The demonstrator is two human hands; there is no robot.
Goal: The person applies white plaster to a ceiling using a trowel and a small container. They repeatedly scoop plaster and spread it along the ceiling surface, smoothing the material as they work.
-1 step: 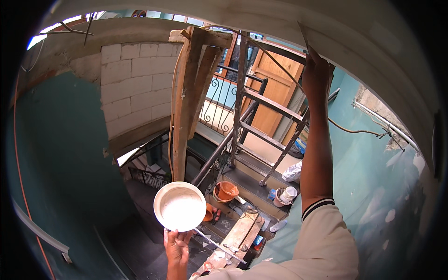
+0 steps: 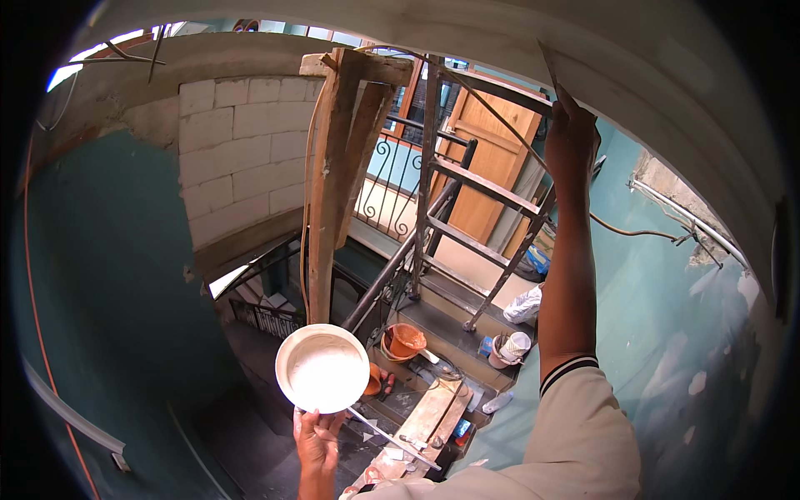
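Note:
My left hand (image 2: pixel 317 442) is closed on the near rim of a round white bowl (image 2: pixel 282 377), gripping it from below. Smooth white paste (image 2: pixel 323 365), like filler or plaster, lies inside. Overhead, my right hand (image 2: pixel 572 142) is wrapped around a putty knife (image 2: pixel 550 68); its handle is mostly hidden by the fingers. The thin blade lies against the pale ceiling surface (image 2: pixel 467 37), its tip toward the upper left.
A metal ladder (image 2: pixel 483 185) stands on steps ahead, beside an upright timber post (image 2: pixel 323 208). Below lie a wooden plank (image 2: pixel 433 408), an orange bucket (image 2: pixel 406 340) and a white pail (image 2: pixel 508 348). A teal wall (image 2: pixel 642 333) rises at right; a cable (image 2: pixel 500 121) crosses.
My right hand and the putty knife have shifted slightly right and down in the picture, with the blade still at the ceiling. The bowl in my left hand has hardly moved.

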